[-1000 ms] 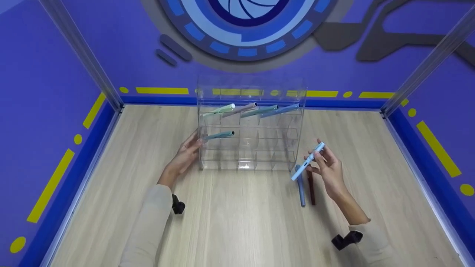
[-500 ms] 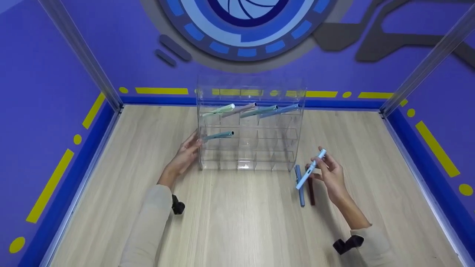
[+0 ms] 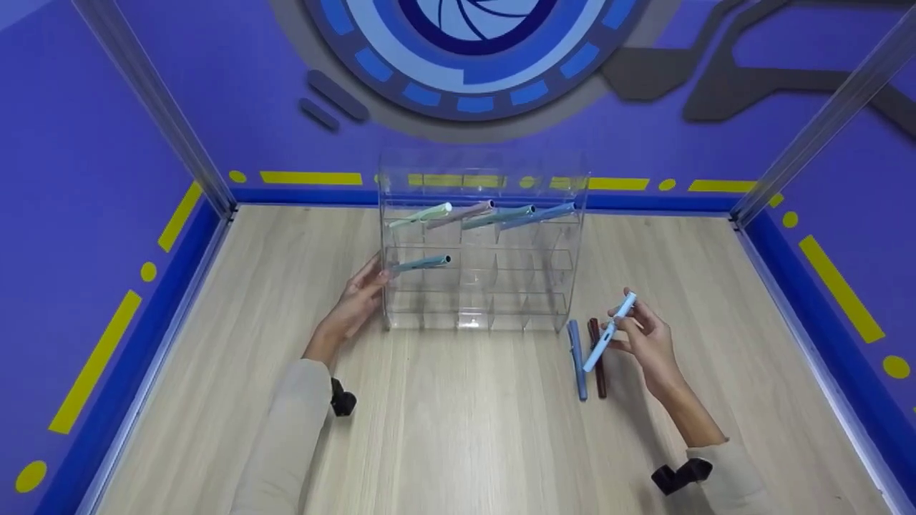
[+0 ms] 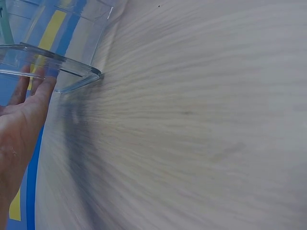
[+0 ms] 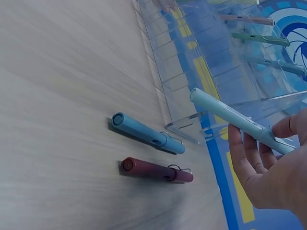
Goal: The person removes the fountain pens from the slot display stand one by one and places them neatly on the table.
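A clear acrylic pen rack [image 3: 472, 320] stands at the middle back of the table. My left hand [image 3: 358, 297] rests against its left side, fingers extended along the panel edge in the left wrist view. To the right of the rack, my right hand [image 3: 655, 352] pinches a light blue pen [image 3: 596, 353] between thumb and fingers, raised and slanted. Below that pen lie a blue pen [image 3: 579, 365] and a dark red pen [image 3: 601, 383], side by side on the table. In the right wrist view, the held light blue pen [image 5: 225, 112] points away from the palm.
Across the rack's upper tier lean a pale green pen [image 3: 428, 213], a mauve pen [image 3: 465, 212], a green pen [image 3: 501, 216] and a blue pen [image 3: 542, 214]. One teal pen [image 3: 424, 263] sits lower left. Blue-purple panels [image 3: 250, 107] enclose the wooden table [image 3: 458, 443].
My right hand has moved right and toward me with the light blue pen, which is steeper now and overlaps the dark red pen. The left hand stays at the rack's side.
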Demonstrator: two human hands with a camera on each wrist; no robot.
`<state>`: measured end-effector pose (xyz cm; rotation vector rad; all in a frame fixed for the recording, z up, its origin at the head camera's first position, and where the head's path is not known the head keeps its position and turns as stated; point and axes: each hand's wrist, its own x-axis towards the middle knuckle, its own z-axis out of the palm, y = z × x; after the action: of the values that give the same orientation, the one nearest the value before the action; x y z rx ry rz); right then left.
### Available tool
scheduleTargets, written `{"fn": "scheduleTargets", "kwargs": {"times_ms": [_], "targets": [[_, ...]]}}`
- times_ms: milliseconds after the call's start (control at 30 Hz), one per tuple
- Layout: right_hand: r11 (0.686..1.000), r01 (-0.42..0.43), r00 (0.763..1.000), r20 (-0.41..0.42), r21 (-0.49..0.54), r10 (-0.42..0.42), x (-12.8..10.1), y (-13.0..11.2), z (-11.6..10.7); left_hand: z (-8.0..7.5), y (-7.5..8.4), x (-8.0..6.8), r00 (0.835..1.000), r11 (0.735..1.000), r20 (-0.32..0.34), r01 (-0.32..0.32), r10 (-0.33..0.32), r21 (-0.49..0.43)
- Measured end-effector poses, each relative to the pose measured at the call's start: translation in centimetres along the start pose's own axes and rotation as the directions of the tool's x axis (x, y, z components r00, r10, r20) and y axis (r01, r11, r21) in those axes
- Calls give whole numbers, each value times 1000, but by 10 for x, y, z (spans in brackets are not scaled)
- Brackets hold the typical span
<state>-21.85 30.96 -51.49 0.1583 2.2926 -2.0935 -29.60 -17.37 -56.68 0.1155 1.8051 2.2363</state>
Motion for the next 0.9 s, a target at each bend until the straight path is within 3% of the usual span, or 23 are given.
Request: {"fn": "scheduleTargets", "kwargs": {"times_ms": [300,667,900], "targets": [[1000,20,1000,-21,-12,-20,0,7,-16,0,2,0,1000,1000,-20,8,-8,-22],[978,25,999,-40,-205,-34,-1,22,-29,1,0,0,1000,1000,-12,4,-5,-17],[975,28,998,-42,-222,-38,4,34,-39,2,0,0,999,1000,-32,14,-14,-13]]}}
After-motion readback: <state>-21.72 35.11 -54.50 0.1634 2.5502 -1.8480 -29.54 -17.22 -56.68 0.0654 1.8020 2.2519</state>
